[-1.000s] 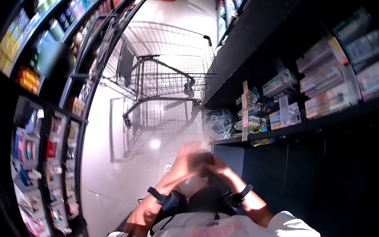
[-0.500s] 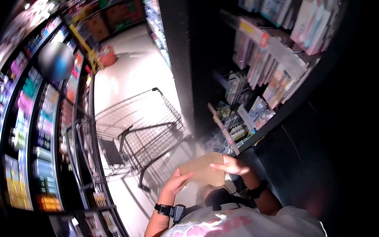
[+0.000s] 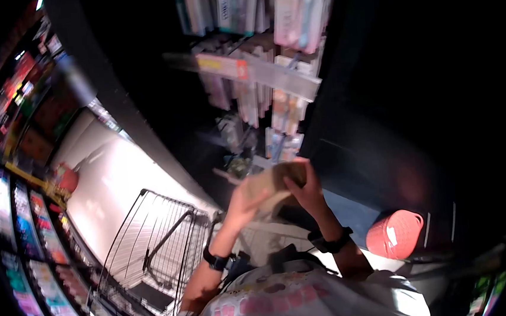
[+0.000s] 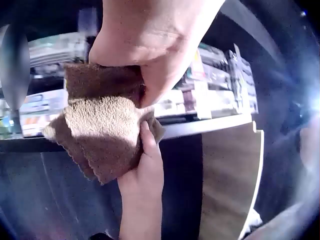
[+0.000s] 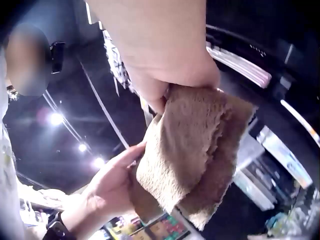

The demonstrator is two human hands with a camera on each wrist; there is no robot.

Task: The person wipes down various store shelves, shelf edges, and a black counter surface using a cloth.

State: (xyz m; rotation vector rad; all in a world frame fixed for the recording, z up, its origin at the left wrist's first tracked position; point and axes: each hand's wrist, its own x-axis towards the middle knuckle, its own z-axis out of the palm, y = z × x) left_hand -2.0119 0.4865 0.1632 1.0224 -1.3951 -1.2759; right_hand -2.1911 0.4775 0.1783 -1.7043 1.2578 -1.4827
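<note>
A folded brown towel (image 3: pixel 276 183) is held up in front of a dark shelf, between both hands. My left hand (image 3: pixel 242 203) grips its near left edge, and my right hand (image 3: pixel 306 189) pinches its right side. In the left wrist view the left hand (image 4: pixel 140 90) clamps the towel (image 4: pixel 100 135) from above, while the right hand (image 4: pixel 142 175) holds it from below. In the right wrist view the right hand (image 5: pixel 165 95) pinches the towel's (image 5: pixel 195 150) top edge, and the left hand (image 5: pixel 107 185) supports it at the lower left.
Packaged goods (image 3: pixel 258 68) fill the dark shelf behind the towel, above a rail with a price tag (image 3: pixel 222 64). A wire shopping cart (image 3: pixel 153 249) stands at my left on the pale floor. A red basket (image 3: pixel 394 234) sits low at the right.
The view has swung from the aisle and cart round to the shelf. Both hands have risen with the towel, which is now held higher and nearer the shelf.
</note>
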